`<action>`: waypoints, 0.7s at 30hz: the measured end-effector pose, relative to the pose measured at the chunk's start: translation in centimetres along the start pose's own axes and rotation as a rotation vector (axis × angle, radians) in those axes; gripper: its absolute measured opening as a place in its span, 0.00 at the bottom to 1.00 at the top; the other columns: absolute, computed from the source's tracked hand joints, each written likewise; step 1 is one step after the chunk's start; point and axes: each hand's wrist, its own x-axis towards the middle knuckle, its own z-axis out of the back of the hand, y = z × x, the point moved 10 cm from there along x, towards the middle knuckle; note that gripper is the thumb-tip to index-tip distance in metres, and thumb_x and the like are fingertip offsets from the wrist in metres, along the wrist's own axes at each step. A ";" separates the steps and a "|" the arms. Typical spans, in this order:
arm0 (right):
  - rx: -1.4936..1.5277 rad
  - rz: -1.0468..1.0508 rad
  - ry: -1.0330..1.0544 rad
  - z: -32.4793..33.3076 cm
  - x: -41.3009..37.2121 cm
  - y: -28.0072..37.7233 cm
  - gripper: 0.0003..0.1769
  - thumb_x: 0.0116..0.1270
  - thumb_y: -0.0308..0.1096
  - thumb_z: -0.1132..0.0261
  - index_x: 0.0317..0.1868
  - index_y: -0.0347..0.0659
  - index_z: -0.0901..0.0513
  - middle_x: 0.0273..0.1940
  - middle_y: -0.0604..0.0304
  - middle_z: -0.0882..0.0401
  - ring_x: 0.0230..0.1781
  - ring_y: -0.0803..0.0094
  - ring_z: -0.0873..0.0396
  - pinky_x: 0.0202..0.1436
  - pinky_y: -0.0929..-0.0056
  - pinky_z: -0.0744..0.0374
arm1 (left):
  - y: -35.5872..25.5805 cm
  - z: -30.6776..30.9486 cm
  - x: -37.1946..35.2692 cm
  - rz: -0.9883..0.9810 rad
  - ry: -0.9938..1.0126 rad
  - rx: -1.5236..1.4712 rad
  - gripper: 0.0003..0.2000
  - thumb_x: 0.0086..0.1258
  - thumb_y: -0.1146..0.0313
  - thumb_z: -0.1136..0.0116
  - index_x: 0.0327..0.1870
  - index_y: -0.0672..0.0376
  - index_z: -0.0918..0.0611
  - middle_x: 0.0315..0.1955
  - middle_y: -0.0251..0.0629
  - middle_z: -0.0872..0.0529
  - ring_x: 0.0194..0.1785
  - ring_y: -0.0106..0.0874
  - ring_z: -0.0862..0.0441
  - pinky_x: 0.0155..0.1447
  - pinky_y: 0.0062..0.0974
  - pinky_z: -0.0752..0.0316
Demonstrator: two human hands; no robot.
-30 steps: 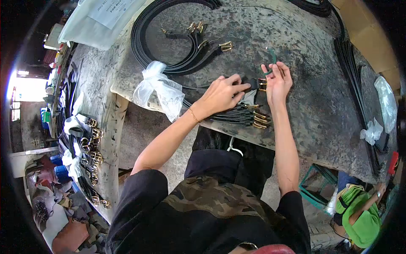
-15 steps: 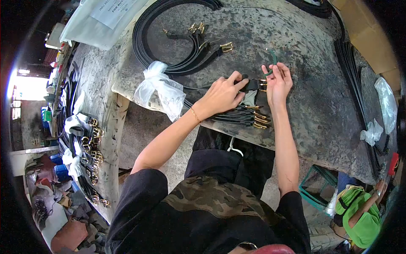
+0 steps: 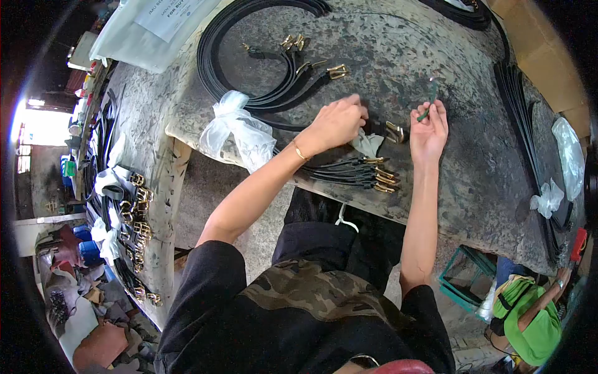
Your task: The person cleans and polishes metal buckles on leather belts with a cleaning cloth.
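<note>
My left hand (image 3: 339, 123) is over the worktable with its fingers curled in. A black strap runs up to it from the left, and whether the fingers hold it is hidden. My right hand (image 3: 430, 134), palm up, grips a small green-handled tool (image 3: 433, 95) with a shiny metal tip pointing away from me. Between the hands lies a gold buckle (image 3: 394, 132). Just below my left hand is a crumpled pale wrap (image 3: 367, 144). Closer to me, a bundle of black belts (image 3: 336, 172) lies with several gold buckle ends pointing right.
Coiled black belts (image 3: 208, 47) and a knotted clear plastic bag (image 3: 233, 121) lie at left on the stained table (image 3: 473, 187). More belts (image 3: 520, 118) hang along the right edge. Buckled belts (image 3: 134, 218) line the left side. A person in green (image 3: 532, 327) is at lower right.
My right hand has moved right with the green-handled tool, away from the buckle. My left hand has drawn back slightly to the left, its fingers curling, and the gold buckle is more exposed.
</note>
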 end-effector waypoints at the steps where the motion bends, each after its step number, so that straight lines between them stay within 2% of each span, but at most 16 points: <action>1: 0.006 -0.007 0.013 0.0 0.1 -0.1 0.08 0.70 0.24 0.40 0.49 0.42 0.22 0.40 0.59 0.18 0.42 0.74 0.21 0.47 0.66 0.25 | -0.3 1.0 0.1 0.021 -0.115 0.032 0.07 0.61 0.72 0.39 0.39 0.62 0.16 0.37 0.44 0.17 0.46 0.47 0.19 0.50 0.41 0.24; 2: 0.012 -0.014 0.027 -0.1 0.2 -0.1 0.08 0.70 0.24 0.40 0.49 0.42 0.22 0.40 0.59 0.18 0.41 0.74 0.20 0.47 0.66 0.25 | -0.3 2.1 0.1 0.042 -0.231 0.065 0.07 0.60 0.73 0.38 0.39 0.62 0.17 0.38 0.44 0.16 0.47 0.46 0.19 0.50 0.40 0.24; 6: 0.023 -0.047 0.030 -0.4 -0.1 -0.5 0.08 0.70 0.25 0.39 0.49 0.42 0.22 0.40 0.59 0.17 0.41 0.74 0.20 0.46 0.65 0.26 | 0.3 1.1 0.3 0.018 -0.193 0.045 0.08 0.59 0.75 0.38 0.39 0.63 0.18 0.37 0.43 0.16 0.44 0.46 0.18 0.48 0.39 0.23; 8: 0.034 -0.086 0.061 -0.7 0.1 -1.0 0.08 0.70 0.25 0.39 0.48 0.42 0.21 0.39 0.60 0.17 0.40 0.74 0.21 0.49 0.62 0.24 | 1.6 0.5 0.3 0.111 -0.168 -0.160 0.08 0.57 0.74 0.38 0.39 0.62 0.18 0.33 0.42 0.16 0.39 0.44 0.17 0.44 0.38 0.23; 9: 0.035 -0.089 0.060 -1.1 0.0 -1.3 0.08 0.70 0.25 0.39 0.48 0.42 0.21 0.39 0.60 0.17 0.40 0.74 0.21 0.49 0.62 0.24 | 1.7 0.5 0.3 0.114 -0.167 -0.160 0.08 0.57 0.74 0.38 0.39 0.62 0.18 0.33 0.42 0.16 0.39 0.44 0.17 0.44 0.38 0.23; 12: 0.006 -0.104 0.006 -1.3 -0.4 -1.9 0.07 0.69 0.25 0.38 0.46 0.43 0.21 0.38 0.60 0.18 0.39 0.74 0.21 0.54 0.57 0.22 | 2.4 0.0 0.5 0.189 -0.129 -0.240 0.11 0.57 0.69 0.36 0.40 0.60 0.17 0.31 0.40 0.16 0.37 0.43 0.17 0.42 0.36 0.24; 14: -0.009 -0.114 -0.045 -0.4 -0.4 -2.4 0.06 0.69 0.25 0.38 0.44 0.43 0.21 0.37 0.61 0.18 0.38 0.74 0.21 0.57 0.53 0.23 | 1.4 0.3 0.8 0.143 -0.157 -0.207 0.15 0.57 0.62 0.34 0.44 0.56 0.15 0.31 0.39 0.16 0.37 0.41 0.16 0.41 0.35 0.24; 17: 0.031 -0.133 -0.129 1.1 -0.4 -3.0 0.05 0.69 0.25 0.38 0.43 0.43 0.21 0.36 0.61 0.19 0.38 0.73 0.21 0.57 0.53 0.23 | 0.1 -0.5 2.0 0.077 -0.179 -0.116 0.18 0.58 0.56 0.34 0.48 0.51 0.14 0.31 0.38 0.16 0.37 0.41 0.16 0.42 0.34 0.23; 18: 0.025 -0.132 -0.130 1.2 -0.4 -3.0 0.05 0.69 0.25 0.38 0.43 0.43 0.21 0.36 0.61 0.19 0.38 0.73 0.21 0.57 0.53 0.23 | -0.5 -0.5 2.2 0.043 -0.221 -0.067 0.13 0.59 0.57 0.35 0.42 0.50 0.12 0.33 0.38 0.16 0.36 0.39 0.17 0.44 0.38 0.26; 19: 0.025 -0.117 -0.129 1.2 -0.4 -2.8 0.05 0.69 0.25 0.39 0.43 0.43 0.21 0.36 0.61 0.19 0.38 0.73 0.21 0.58 0.53 0.23 | -0.7 -0.9 2.4 0.042 -0.222 -0.074 0.13 0.59 0.57 0.35 0.42 0.50 0.12 0.33 0.38 0.16 0.36 0.39 0.17 0.44 0.38 0.26; 21: 0.024 -0.101 -0.133 1.3 -0.4 -2.2 0.05 0.69 0.25 0.39 0.43 0.43 0.21 0.36 0.61 0.19 0.38 0.73 0.21 0.59 0.52 0.23 | 0.3 -0.7 2.4 0.108 -0.322 -0.273 0.08 0.60 0.61 0.35 0.37 0.50 0.11 0.32 0.39 0.16 0.36 0.39 0.17 0.43 0.37 0.26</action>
